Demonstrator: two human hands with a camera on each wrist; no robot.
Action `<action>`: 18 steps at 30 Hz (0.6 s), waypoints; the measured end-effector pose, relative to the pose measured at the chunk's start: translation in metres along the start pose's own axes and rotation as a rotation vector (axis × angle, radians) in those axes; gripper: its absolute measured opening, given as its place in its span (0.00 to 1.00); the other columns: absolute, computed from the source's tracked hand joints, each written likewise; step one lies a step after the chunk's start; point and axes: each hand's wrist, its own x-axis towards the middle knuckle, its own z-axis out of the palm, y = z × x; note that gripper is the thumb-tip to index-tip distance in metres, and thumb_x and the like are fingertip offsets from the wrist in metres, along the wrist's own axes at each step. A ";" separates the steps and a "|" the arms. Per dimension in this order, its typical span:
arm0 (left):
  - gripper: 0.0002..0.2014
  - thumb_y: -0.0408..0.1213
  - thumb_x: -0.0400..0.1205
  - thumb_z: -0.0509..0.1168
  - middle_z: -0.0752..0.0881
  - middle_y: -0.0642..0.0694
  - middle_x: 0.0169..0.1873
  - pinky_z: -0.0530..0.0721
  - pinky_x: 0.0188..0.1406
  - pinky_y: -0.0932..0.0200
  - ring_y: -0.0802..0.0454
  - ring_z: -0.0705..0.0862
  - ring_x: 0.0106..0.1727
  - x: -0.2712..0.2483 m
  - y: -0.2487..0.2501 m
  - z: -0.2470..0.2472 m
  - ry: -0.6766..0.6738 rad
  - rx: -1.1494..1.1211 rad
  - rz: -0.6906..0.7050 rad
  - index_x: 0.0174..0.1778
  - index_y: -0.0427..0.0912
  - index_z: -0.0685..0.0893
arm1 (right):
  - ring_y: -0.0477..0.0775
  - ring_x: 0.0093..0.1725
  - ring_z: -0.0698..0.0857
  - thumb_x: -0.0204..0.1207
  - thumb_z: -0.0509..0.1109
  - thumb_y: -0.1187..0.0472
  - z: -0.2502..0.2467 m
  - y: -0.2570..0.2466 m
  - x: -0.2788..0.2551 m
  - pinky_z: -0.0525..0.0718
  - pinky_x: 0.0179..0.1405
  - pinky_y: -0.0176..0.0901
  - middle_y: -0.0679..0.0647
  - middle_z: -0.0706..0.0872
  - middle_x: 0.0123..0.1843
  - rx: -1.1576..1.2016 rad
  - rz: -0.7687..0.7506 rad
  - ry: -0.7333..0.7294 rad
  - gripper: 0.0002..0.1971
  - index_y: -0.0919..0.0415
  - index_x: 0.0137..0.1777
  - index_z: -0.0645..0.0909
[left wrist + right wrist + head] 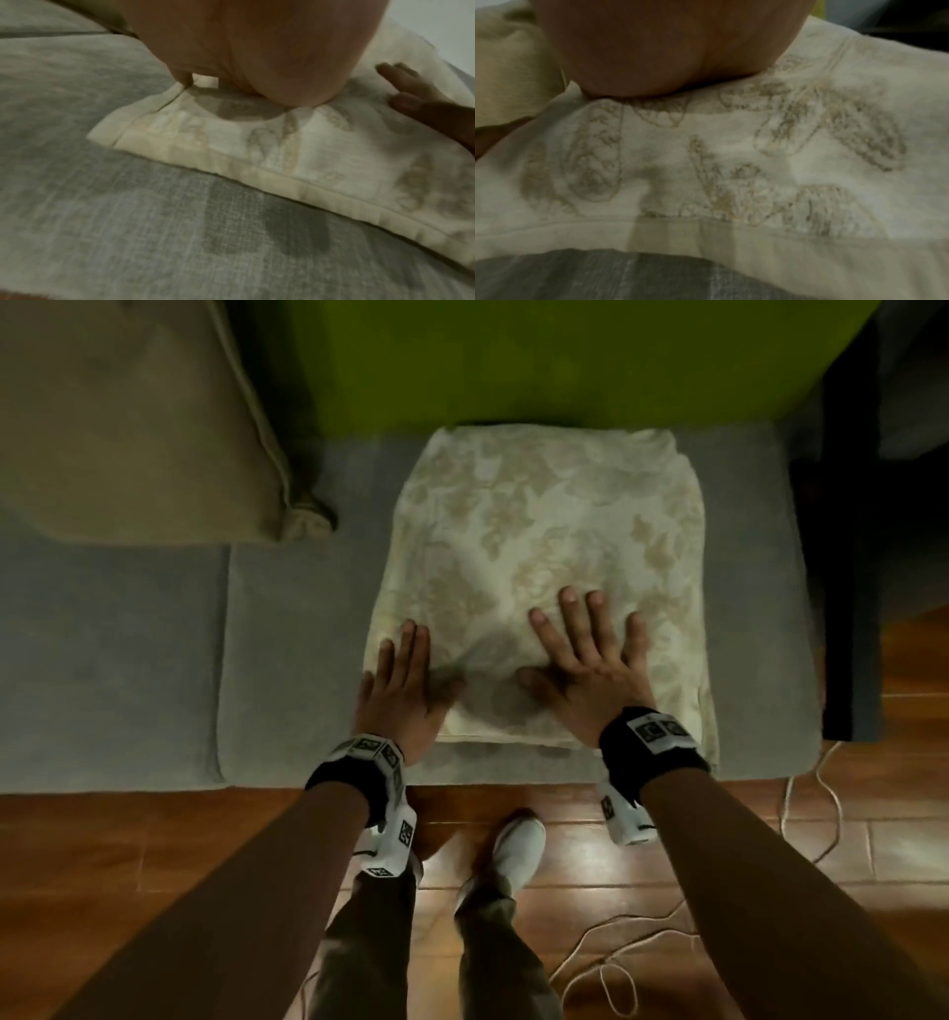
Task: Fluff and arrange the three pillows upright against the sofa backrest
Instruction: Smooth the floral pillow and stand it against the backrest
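Observation:
A cream pillow with a pale floral pattern lies flat on the grey sofa seat, its far edge against the green backrest. My right hand presses flat on its near half with fingers spread. My left hand lies flat on the pillow's near left corner, fingers straight and together. In the left wrist view the palm heel bears on the pillow's hemmed corner. The right wrist view shows the palm sinking into the patterned cover. A plain beige pillow lies at the back left.
A dark side table or frame stands right of the sofa. The wooden floor runs along the seat's front edge, with a thin cord looping at the right. My white shoe stands close to the sofa front.

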 end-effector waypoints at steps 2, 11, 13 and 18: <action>0.43 0.68 0.84 0.48 0.38 0.52 0.89 0.53 0.86 0.40 0.47 0.41 0.89 -0.008 -0.016 0.000 -0.057 -0.169 -0.108 0.89 0.51 0.39 | 0.53 0.85 0.20 0.84 0.41 0.26 -0.007 0.005 -0.003 0.28 0.82 0.74 0.39 0.14 0.82 0.025 0.037 -0.015 0.37 0.30 0.83 0.22; 0.14 0.60 0.78 0.70 0.90 0.53 0.50 0.90 0.54 0.46 0.51 0.90 0.50 -0.059 -0.048 -0.030 0.059 -0.852 -0.249 0.55 0.61 0.83 | 0.57 0.91 0.38 0.87 0.59 0.43 -0.052 -0.044 -0.024 0.36 0.81 0.83 0.52 0.47 0.93 0.142 -0.051 0.352 0.34 0.44 0.91 0.52; 0.11 0.50 0.79 0.74 0.90 0.48 0.46 0.92 0.48 0.44 0.48 0.91 0.46 -0.057 -0.045 -0.034 0.136 -0.938 -0.309 0.51 0.50 0.84 | 0.59 0.91 0.44 0.87 0.60 0.44 -0.051 -0.074 -0.011 0.39 0.81 0.84 0.53 0.53 0.93 0.039 -0.227 0.340 0.33 0.44 0.90 0.55; 0.07 0.47 0.79 0.74 0.90 0.47 0.40 0.92 0.45 0.44 0.46 0.91 0.43 -0.057 -0.068 -0.022 0.308 -0.907 -0.462 0.46 0.50 0.84 | 0.50 0.90 0.33 0.84 0.48 0.28 -0.044 -0.069 0.014 0.33 0.80 0.82 0.36 0.33 0.91 -0.156 -0.192 0.017 0.34 0.31 0.88 0.45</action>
